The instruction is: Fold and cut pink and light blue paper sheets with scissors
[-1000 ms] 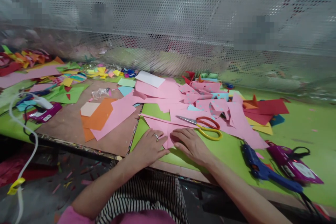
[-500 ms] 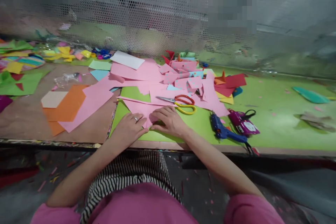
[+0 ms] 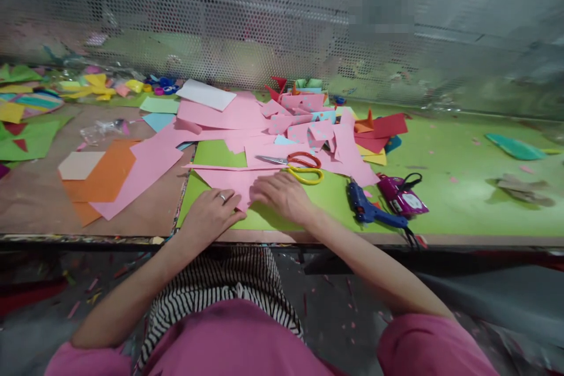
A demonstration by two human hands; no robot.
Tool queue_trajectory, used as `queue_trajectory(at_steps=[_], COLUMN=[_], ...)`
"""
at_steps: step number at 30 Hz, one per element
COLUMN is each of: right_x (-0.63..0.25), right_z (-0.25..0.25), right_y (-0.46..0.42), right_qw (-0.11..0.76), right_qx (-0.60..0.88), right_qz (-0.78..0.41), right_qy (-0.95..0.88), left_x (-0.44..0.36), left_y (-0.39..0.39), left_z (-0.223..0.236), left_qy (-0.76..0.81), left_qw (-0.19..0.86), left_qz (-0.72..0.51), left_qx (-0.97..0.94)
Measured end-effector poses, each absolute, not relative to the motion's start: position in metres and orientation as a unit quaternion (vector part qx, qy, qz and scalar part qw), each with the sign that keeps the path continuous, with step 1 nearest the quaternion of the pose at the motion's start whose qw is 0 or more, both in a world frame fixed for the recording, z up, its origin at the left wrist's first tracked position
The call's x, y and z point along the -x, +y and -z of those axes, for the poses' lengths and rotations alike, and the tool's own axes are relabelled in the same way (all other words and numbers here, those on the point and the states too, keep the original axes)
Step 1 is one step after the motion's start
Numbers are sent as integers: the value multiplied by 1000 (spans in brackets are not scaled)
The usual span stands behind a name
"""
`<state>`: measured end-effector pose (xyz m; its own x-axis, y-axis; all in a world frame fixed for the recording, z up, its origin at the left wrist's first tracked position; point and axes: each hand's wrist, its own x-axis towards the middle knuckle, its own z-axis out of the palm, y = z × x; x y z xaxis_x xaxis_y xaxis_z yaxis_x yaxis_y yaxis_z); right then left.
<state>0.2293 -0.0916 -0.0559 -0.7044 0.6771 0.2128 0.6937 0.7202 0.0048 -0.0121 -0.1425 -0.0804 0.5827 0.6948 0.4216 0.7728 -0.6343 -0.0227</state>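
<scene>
In front of me a pink paper sheet (image 3: 222, 181) tapers to a point toward the near edge, with a straight folded strip along its far side. My left hand (image 3: 214, 211), wearing a ring, lies on the sheet's left edge with fingers stretched out and thumb near the tip. On the sheet's right side rests my right hand (image 3: 282, 195), palm down, fingers extended and hiding part of the paper. Just beyond my right fingers lie scissors (image 3: 304, 167) with one red and one yellow handle, blades pointing left.
A blue glue gun (image 3: 372, 208) and a purple device (image 3: 402, 195) lie to the right. Orange paper (image 3: 106, 171) is at left. Folded pink dotted pieces (image 3: 304, 120) pile up behind the scissors. A perforated metal panel (image 3: 220, 23) stands along the back.
My right hand has moved slightly away from the paper's tip, its fingers now flatter on the sheet. My left hand stays at the left edge. The view has shifted slightly.
</scene>
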Motion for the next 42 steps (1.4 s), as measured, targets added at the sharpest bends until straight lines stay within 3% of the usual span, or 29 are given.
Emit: queue_trajectory(at_steps=[3, 5, 8, 17, 26, 42], right_x=[-255, -273, -289, -294, -273, -273], right_z=[51, 48, 47, 44, 61, 73], right_y=[-73, -60, -46, -31, -57, -55], right_qw=[106, 64, 16, 45, 288, 330], right_qx=[515, 569, 561, 551, 475, 452], right_qz=[80, 67, 27, -10, 87, 72], right_qy=[-847, -817, -827, -834, -827, -825], left_x=[13, 14, 16, 14, 8, 8], left_y=[-143, -144, -145, -143, -144, -146], left_z=[79, 78, 77, 81, 87, 96], left_qy=[-410, -410, -408, -416, -412, -441], left_qw=[106, 98, 79, 73, 46, 15], left_qz=[169, 164, 166, 171, 254, 278], left_qx=[890, 892, 894, 890, 874, 853])
